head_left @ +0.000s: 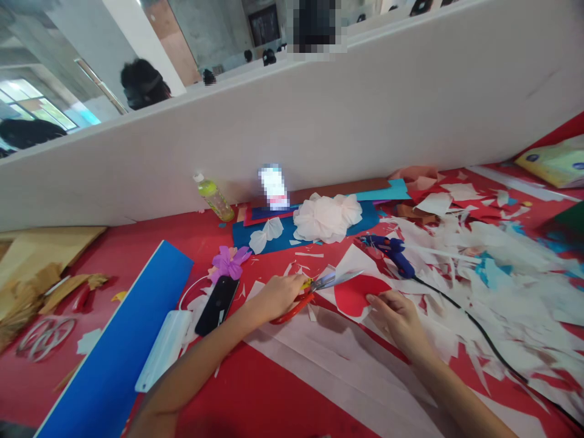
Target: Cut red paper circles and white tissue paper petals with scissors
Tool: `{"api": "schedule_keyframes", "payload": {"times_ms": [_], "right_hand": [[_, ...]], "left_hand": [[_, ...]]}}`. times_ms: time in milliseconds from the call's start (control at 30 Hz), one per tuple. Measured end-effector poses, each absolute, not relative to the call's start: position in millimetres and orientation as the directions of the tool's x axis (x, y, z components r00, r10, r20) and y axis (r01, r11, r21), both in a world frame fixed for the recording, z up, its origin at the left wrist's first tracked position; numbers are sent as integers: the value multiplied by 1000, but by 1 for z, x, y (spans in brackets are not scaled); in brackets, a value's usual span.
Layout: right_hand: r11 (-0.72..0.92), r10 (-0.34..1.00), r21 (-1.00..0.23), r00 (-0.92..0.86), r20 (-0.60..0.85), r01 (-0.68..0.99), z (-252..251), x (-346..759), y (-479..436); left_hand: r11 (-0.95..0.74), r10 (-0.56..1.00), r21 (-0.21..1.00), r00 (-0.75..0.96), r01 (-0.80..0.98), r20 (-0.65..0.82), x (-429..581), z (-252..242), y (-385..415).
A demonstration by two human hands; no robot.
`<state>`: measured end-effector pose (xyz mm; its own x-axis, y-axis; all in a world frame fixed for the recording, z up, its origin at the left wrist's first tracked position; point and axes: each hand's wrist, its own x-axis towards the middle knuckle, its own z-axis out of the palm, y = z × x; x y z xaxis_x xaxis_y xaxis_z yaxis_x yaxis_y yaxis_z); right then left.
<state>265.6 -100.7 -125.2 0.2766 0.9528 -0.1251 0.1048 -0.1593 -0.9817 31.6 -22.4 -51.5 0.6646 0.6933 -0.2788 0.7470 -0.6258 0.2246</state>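
Note:
My left hand is wrapped round the handles of a pair of scissors with yellow and red-orange grips. Their blades point right, over white paper. To the right, my right hand pinches the edge of a rounded piece of red paper, just below the blade tips. Under both hands lies a long pale sheet of paper. Beyond them, a big white paper flower and loose white petals rest on blue sheets. A blue glue gun lies beyond my right hand.
White paper scraps cover the right side, crossed by the glue gun's black cord. On the left are a blue board, white power bank, black phone and purple flower. A bottle stands by the white partition.

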Motion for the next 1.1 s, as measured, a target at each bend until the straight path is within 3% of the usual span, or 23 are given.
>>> {"api": "schedule_keyframes", "payload": {"times_ms": [200, 1100], "right_hand": [[-158, 962, -981, 242, -127, 110, -121, 263, -100], [-122, 987, -975, 127, -99, 187, -121, 266, -99]], "left_hand": [[-629, 681, 252, 678, 735, -278, 34, -47, -26], [-723, 616, 153, 729, 674, -298, 28, -41, -17]]}}
